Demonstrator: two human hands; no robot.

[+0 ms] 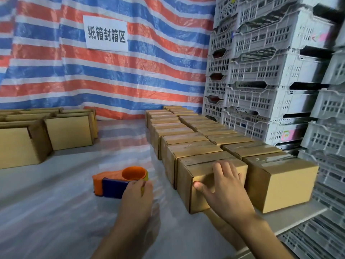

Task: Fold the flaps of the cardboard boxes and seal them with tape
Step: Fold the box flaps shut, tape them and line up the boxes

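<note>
Right hand: fingers spread and nearly straight, laid over the top front edge of the nearest cardboard box, thumb pressed flat on its front face; nothing is clasped.
Left hand: fingers curled round the near end of the tape dispenser, gripping it (the fingertips are partly hidden behind the hand).
Tape dispenser: orange body with a dark blue part, lying on the table, just left of the nearest box and apart from it.
Nearest cardboard box: flaps folded shut, clear tape glinting along the top seam; it stands at the near end of a row, touching the neighbouring box on its right.
Sealed boxes: two rows side by side, running from the hands back toward the wall, tops closed and taped.
Untaped boxes: a group standing on the table's far left, well apart from the sealed rows.
Table: covered in shiny translucent plastic sheeting, the stripes behind reflected in it.
Back wall: a red, white and blue striped tarpaulin, with a white paper sign bearing dark characters.
Right side: grey slotted plastic crates stacked high, close against the sealed rows.
</note>
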